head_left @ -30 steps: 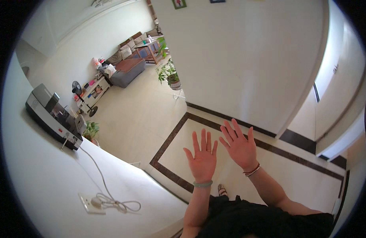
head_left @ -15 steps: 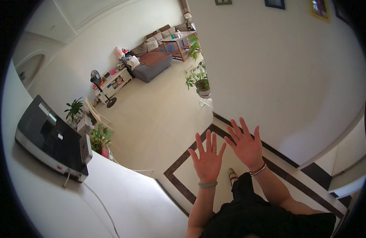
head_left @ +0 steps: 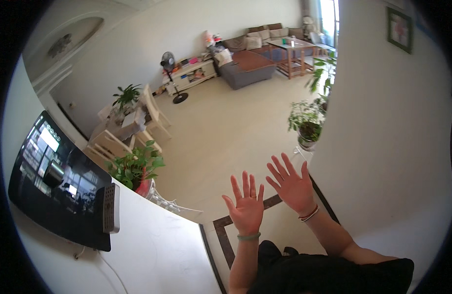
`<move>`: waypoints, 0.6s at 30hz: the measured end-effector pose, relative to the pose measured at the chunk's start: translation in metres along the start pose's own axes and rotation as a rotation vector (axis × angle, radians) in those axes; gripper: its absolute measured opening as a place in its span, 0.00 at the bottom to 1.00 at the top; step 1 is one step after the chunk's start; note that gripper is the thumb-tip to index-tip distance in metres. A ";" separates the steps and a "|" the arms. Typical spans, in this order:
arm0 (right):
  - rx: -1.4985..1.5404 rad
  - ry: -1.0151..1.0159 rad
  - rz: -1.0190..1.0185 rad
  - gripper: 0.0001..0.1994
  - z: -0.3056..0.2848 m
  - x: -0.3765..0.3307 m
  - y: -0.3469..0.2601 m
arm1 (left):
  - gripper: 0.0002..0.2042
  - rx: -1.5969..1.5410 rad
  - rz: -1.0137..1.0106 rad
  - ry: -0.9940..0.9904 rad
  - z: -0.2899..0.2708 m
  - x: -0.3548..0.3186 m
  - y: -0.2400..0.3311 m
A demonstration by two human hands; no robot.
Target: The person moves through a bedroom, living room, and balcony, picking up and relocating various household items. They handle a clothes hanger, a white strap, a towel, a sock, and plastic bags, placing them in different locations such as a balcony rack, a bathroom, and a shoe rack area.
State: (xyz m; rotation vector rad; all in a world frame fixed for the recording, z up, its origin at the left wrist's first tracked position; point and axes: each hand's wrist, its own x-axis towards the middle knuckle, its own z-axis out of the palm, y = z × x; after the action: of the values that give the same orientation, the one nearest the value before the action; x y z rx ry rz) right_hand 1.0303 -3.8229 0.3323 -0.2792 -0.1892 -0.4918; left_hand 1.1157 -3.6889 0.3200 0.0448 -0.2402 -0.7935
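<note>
Hovering side by side, left hand (head_left: pixel 247 211) and right hand (head_left: pixel 294 188), fingers spread, empty, above tiled floor (head_left: pixel 221 132)

Pale tiled floor (head_left: pixel 221 132) with dark border strip (head_left: pixel 226 245). On it: potted plants (head_left: pixel 307 122), fan (head_left: pixel 172 78), grey sofa (head_left: pixel 245 68), wooden table (head_left: pixel 292 54), white chairs (head_left: pixel 152 115).

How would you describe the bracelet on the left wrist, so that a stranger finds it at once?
Start at the two open hands raised over the tiled floor. The left hand is the lower one, and the bracelet circles the wrist just below its palm. It is one plain pale-green ring, unlike the thin red and dark bands on the right wrist.
</note>
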 end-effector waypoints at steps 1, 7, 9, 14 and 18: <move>0.002 -0.009 0.027 0.35 -0.009 0.022 0.004 | 0.28 -0.015 0.019 0.006 -0.008 0.017 0.006; -0.031 -0.066 0.099 0.35 -0.053 0.169 0.023 | 0.29 -0.040 0.110 -0.013 -0.053 0.140 0.053; -0.017 -0.074 0.110 0.35 -0.064 0.222 0.026 | 0.29 -0.051 0.109 -0.037 -0.065 0.191 0.071; -0.022 -0.089 0.110 0.35 -0.074 0.348 0.037 | 0.30 0.002 0.142 -0.074 -0.075 0.314 0.121; -0.012 -0.068 0.097 0.35 -0.092 0.433 0.044 | 0.29 0.029 0.114 -0.043 -0.092 0.390 0.155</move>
State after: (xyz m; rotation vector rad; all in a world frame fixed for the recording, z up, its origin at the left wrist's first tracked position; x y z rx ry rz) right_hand 1.4364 -4.0034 0.3415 -0.3158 -0.2373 -0.3873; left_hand 1.5088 -3.8620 0.3273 0.0406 -0.2925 -0.6784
